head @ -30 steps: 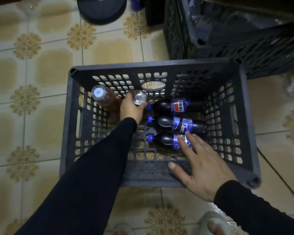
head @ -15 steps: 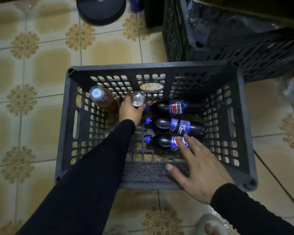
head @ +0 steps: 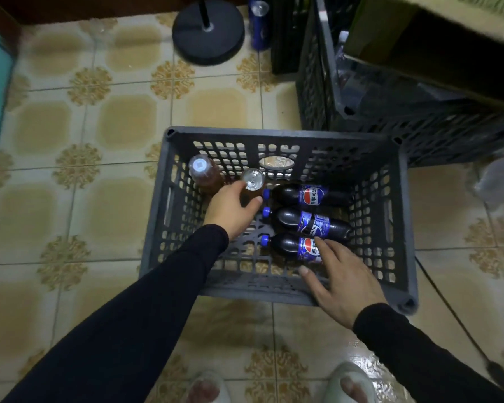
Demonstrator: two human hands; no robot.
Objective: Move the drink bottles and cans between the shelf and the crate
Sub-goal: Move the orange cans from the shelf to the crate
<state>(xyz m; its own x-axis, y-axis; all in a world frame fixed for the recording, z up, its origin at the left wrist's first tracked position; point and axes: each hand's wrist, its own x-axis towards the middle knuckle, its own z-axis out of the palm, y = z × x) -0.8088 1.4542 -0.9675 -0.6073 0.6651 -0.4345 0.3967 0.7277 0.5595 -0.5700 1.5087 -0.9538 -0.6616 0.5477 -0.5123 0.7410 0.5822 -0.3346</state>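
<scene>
Little has changed: left hand point(head: 233, 209) still grips the upright can point(head: 253, 184) in the crate point(head: 406, 228); right hand point(head: 342, 282) (fingers spread) stays resting on the nearest cola bottle point(head: 291, 245), so nothing has left yet.

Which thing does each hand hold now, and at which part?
The left hand holds the can round its side, below the top. The right hand holds nothing.
</scene>
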